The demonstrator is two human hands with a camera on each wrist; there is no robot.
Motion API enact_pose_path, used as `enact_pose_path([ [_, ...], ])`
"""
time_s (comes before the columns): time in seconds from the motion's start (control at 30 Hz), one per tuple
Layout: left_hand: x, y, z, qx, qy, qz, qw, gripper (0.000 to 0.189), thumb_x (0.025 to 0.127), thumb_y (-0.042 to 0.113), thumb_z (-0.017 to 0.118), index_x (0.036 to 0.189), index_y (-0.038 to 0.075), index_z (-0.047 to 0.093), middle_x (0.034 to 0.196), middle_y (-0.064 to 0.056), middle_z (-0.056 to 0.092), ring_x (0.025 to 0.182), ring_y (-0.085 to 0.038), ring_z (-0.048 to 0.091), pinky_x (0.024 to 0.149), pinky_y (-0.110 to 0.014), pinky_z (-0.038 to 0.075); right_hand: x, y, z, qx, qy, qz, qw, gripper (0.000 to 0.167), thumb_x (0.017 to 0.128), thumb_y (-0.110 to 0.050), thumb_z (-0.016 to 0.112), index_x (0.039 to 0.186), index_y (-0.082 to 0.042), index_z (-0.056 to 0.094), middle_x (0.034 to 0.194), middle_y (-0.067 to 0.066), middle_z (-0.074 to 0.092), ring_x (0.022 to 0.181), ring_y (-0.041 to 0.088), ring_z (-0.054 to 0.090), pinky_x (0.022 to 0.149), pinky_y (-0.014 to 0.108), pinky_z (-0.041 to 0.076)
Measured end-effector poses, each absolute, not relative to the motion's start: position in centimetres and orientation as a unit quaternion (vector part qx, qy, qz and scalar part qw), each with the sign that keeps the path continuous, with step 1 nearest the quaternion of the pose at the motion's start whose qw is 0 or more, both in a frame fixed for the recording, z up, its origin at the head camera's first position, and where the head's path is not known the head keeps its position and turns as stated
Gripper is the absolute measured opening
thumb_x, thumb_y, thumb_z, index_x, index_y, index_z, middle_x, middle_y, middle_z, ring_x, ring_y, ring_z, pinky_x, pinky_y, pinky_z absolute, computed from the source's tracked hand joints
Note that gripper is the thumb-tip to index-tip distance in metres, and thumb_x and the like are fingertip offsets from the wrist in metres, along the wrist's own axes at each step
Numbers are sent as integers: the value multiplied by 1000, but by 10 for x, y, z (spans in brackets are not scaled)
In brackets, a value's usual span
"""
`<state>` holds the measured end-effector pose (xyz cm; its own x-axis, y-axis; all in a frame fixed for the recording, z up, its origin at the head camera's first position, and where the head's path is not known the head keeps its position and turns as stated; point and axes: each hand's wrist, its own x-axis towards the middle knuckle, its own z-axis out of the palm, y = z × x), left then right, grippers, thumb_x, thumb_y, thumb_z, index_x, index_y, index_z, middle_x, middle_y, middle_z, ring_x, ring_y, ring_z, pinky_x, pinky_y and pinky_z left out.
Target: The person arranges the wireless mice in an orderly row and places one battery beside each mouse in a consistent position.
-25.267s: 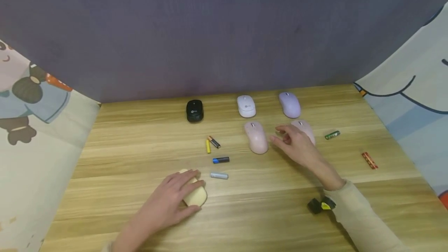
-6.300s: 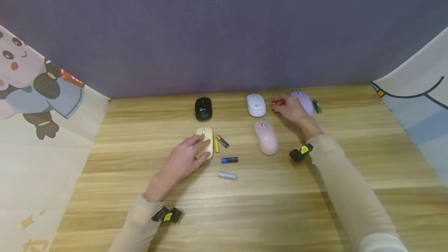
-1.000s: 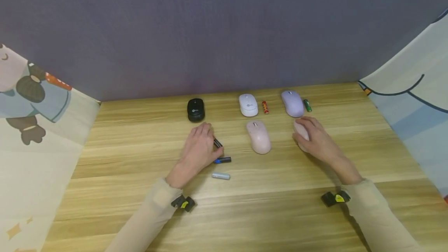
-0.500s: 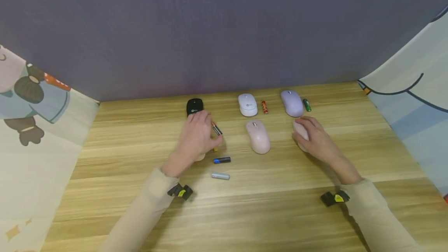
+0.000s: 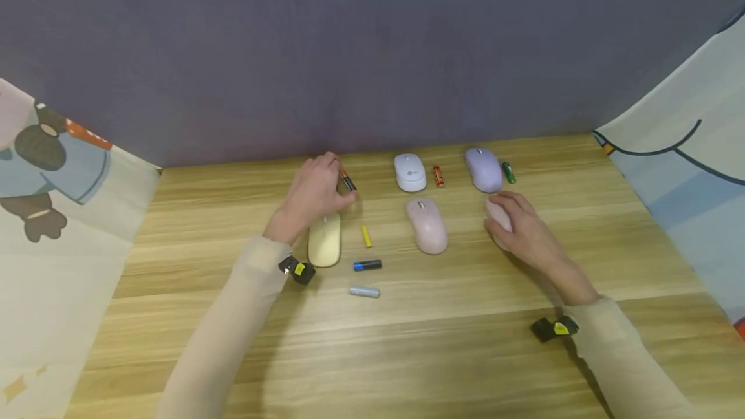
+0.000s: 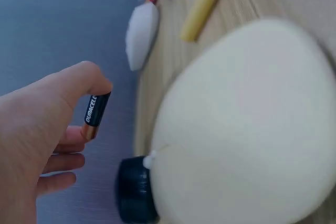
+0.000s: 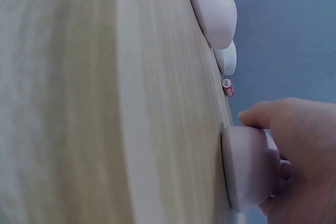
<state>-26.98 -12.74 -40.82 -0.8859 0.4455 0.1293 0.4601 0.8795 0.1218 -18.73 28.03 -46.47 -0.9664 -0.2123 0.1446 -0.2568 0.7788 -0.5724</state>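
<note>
My left hand (image 5: 311,189) pinches a black and copper Duracell battery (image 6: 95,113) between thumb and finger, held above the back of the table. The black mouse (image 6: 135,190) is close by it, covered by this hand in the head view. Under my left wrist lies the yellow mouse (image 5: 324,244), and a yellow battery (image 5: 366,236) is to its right. My right hand (image 5: 526,231) grips a pink mouse (image 7: 249,161) that stays on the table, thumb on one side. Beyond that hand are the purple mouse (image 5: 484,170) and a green battery (image 5: 509,172).
A white mouse (image 5: 410,172) with a red battery (image 5: 438,176) at its right stands at the back. Another pink mouse (image 5: 427,225) sits mid-table. Nearer lie a blue and black battery (image 5: 367,265) and a grey battery (image 5: 365,291). A dark wall (image 5: 372,57) rises behind.
Earlier, the red and green batteries went to beside the white and purple mice, and the yellow mouse went back. Lately my left hand carried the Duracell battery back; the yellow battery shifted. The right hand held still.
</note>
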Motion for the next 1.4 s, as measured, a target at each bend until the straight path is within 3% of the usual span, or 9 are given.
enact_pose_path([
  [0.13,-279,-125,-413,-249,-966,-61,27,54,87,45,77,112,-1,67,126,-16,62,112,-32,61,112,-47,47,-187,279,-464,123,-943,308,32,54,101,-23,65,146,3,49,153,30,41,134,51,45,107,70,41],
  [0.27,-290,-123,-412,-270,-962,-35,9,43,84,44,75,96,4,69,116,-13,64,104,-31,63,111,-49,47,-187,278,-464,121,-943,310,30,54,101,-23,65,145,3,50,153,30,41,134,51,45,107,70,41],
  [0.37,-296,-120,-409,-283,-959,-21,-10,39,84,44,74,90,6,68,116,-12,64,107,-33,64,117,-53,42,-187,278,-464,122,-942,311,33,54,101,-23,65,145,3,50,152,30,41,134,51,46,107,70,41],
  [0.77,-311,-117,-402,-314,-945,53,-81,35,85,41,78,87,7,68,139,-19,60,117,-32,64,121,-50,38,-186,277,-463,119,-944,305,38,52,100,-21,66,144,3,51,151,29,43,133,50,46,108,69,41],
  [0.9,-312,-115,-401,-318,-941,64,-99,35,86,41,78,87,8,68,141,-18,59,108,-28,66,120,-47,40,-186,277,-463,117,-944,306,32,52,101,-21,65,144,3,51,152,29,42,134,50,46,108,69,41],
  [1.07,-313,-113,-399,-318,-940,68,-107,34,86,39,80,90,7,70,132,-14,62,97,-24,65,117,-45,44,-185,277,-462,114,-944,309,26,52,101,-21,65,144,3,50,152,29,42,135,50,45,110,70,39],
  [1.17,-314,-112,-399,-316,-939,76,-111,36,86,41,80,92,7,71,138,-15,60,97,-23,65,114,-43,47,-185,277,-461,114,-944,310,25,52,101,-21,65,144,3,50,152,29,42,136,50,45,110,70,39],
  [1.27,-315,-113,-400,-312,-939,78,-120,37,87,42,80,93,7,71,147,-18,55,99,-24,67,115,-43,47,-184,277,-461,116,-943,311,27,52,101,-21,66,144,4,51,152,28,43,135,49,45,110,70,39],
  [1.4,-315,-113,-400,-305,-939,83,-132,41,88,45,79,100,6,72,157,-20,46,123,-31,63,123,-45,36,-184,277,-462,118,-943,311,31,51,100,-21,65,143,4,51,151,29,43,134,49,46,109,69,40],
])
